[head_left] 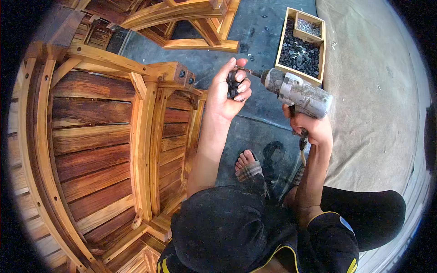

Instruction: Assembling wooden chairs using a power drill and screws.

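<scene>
Presently, findings run from nearest to farthest.

Person: crouched at the bottom of the view in dark clothing with yellow trim; one sandalled foot (248, 164) rests on the dark floor (259, 27) between the forearms.

Right hand: the right hand (311, 128) is wrapped tight round the grip of a grey power driver (298, 93), which lies roughly level, bit pointing left.

Driver bit: the tip (243, 70) meets the fingertips of the other hand; whether a screw sits on it cannot be told.

Left hand: the left hand (229, 88) is raised, palm toward the camera, fingers curled about a cluster of small dark fasteners (233, 86), thumb and forefinger pinched at the bit.

Wooden frame: a curved slatted furniture piece (100, 141), light rails over darker slats, lies just left of the left forearm.

Fastener box: a wooden box (282, 43) of dark fasteners stands on the floor just beyond the driver, with a smaller box (298, 32) of pale screws set in its far end.

Further frame: a second wooden frame (191, 22) lies at the top edge.

Cloth: a tan sheet (373, 91) covers the floor to the right.
</scene>
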`<action>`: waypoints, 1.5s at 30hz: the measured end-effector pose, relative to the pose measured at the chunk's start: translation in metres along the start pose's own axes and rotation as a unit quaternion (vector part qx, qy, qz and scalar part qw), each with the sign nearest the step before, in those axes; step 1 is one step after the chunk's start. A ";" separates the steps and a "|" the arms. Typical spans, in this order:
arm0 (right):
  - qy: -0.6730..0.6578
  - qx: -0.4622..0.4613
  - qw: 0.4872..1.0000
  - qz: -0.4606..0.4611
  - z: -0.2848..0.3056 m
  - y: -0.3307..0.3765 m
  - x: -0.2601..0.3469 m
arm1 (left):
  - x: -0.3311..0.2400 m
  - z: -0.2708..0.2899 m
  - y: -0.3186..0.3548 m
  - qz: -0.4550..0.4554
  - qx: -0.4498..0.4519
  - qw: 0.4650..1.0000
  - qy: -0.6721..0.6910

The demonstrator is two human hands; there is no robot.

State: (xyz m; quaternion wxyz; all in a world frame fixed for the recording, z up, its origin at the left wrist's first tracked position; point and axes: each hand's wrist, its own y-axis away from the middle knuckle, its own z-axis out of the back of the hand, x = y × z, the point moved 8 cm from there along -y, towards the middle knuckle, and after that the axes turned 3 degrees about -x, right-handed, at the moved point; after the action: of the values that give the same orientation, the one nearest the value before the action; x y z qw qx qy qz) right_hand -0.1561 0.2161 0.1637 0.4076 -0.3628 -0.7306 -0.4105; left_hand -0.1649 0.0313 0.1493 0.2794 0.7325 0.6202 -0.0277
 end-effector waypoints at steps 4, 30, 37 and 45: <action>0.000 0.004 1.000 0.019 -0.002 -0.001 0.002 | -0.003 -0.006 0.002 0.000 0.003 1.000 -0.002; -0.218 0.106 0.968 0.070 -0.049 -0.012 -0.022 | -0.036 -0.063 0.035 -0.208 0.014 0.965 -0.157; -0.245 0.121 0.961 0.050 -0.049 -0.014 -0.029 | -0.021 -0.056 0.039 -0.102 0.061 0.993 -0.001; -0.197 0.113 0.969 0.096 -0.046 -0.011 -0.013 | -0.008 -0.010 0.026 -0.049 0.038 0.996 0.071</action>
State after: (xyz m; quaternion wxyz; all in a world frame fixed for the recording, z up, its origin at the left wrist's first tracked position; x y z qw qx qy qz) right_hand -0.1467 0.1676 0.1643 0.3313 -0.4565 -0.8001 -0.2041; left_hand -0.1455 0.0268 0.1712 0.2053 0.7113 0.6721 -0.0129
